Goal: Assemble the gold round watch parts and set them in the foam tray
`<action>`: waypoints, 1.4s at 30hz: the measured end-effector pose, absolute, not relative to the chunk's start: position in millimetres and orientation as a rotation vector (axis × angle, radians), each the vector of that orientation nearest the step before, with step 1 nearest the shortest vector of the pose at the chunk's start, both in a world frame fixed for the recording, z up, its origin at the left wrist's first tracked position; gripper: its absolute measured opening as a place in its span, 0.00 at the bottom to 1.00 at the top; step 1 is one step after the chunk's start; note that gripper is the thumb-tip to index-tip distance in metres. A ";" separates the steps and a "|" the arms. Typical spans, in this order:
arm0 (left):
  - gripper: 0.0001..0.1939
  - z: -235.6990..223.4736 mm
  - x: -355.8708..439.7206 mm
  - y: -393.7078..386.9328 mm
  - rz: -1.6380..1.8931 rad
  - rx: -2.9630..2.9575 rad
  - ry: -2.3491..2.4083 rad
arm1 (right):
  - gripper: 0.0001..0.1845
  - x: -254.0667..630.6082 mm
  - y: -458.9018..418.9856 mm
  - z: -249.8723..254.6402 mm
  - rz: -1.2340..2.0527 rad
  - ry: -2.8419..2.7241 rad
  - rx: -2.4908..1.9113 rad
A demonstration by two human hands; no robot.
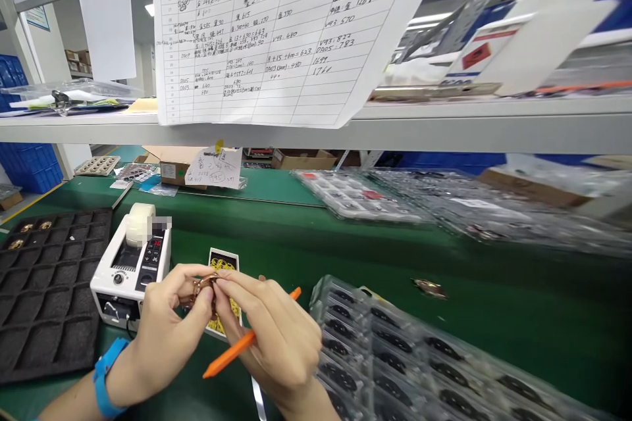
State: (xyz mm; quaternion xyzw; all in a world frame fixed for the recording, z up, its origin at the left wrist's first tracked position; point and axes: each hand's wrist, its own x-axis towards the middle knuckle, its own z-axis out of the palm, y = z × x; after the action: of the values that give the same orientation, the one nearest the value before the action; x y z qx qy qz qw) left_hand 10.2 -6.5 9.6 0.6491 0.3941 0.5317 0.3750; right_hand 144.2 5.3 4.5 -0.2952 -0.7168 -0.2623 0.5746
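A small copper ring-shaped part [205, 289] sits just above the middle of the near edge of the green mat [296, 243], pinched up in the air between the person's two hands. It is too small and too covered by fingers to tell its long axis or which way it faces. The left hand [168, 322], with a blue wristband [106, 375] at the wrist, holds it between thumb and curled forefinger. The right hand [276, 335] comes in from the other side, its fingertips pressed against the same part, while its lower fingers hold an orange pen [247, 335] against the palm. The pen lies slantwise, its long axis rising from the pointed tip at lower left to the far end at upper right, just past the hand.

Directly behind the hands stands a black-bordered card [222, 260] with something yellow on it, partly hidden by them. Just left of them is a white tape dispenser [131, 270], and beyond it, at the mat's left edge, a black foam tray [49, 289] with a few gold-coloured pieces in its far corner. To the right lies a clear plastic blister tray [385, 355] holding rows of dark parts, and past it a loose bronze-coloured part [428, 287] rests on the mat.
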 end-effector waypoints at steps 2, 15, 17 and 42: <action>0.12 9.4 9.2 -6.4 1.346 1.694 1.015 | 0.06 145.9 6.5 3.9 -0.612 -1.706 -0.667; 0.14 9.8 6.8 -10.2 1.386 1.892 1.066 | 0.08 148.5 3.6 6.2 -0.637 -1.744 -0.646; 0.14 10.3 7.5 -10.5 1.394 1.877 1.068 | 0.08 145.4 3.5 4.6 -0.642 -1.699 -0.667; 0.08 20.4 3.9 14.1 1.093 1.320 0.821 | 0.11 157.9 -0.1 14.3 0.325 -1.992 -0.856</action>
State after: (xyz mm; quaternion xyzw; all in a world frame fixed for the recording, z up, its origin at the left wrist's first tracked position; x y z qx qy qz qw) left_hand 3.9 14.1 20.4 0.5650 0.3514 0.4678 0.5818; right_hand 157.9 -0.1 14.3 -0.3475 -0.8081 0.1320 0.4569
